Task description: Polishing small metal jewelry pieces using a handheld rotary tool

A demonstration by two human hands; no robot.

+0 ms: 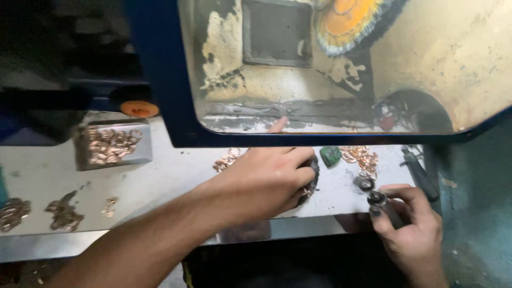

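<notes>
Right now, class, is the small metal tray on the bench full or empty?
Full. The tray at the back left of the bench holds a heap of copper-coloured metal pieces covering most of its floor.

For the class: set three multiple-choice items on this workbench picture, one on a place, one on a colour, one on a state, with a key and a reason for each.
1. Where does the shallow grey metal tray of copper-coloured pieces sit?
A. at the bench's left, behind the loose piles
B. under the right hand
C. on the floor

2. What colour is the small block beyond the left hand?
A. red
B. green
C. white

3. How is the right hand?
A. flat and open
B. out of view
C. closed around a small dark round-ended tool

Key: 1 A, the tray lies far left of both hands; 2 B, it shows green against the pale bench; 3 C, the fingers curl round the tool.
</notes>
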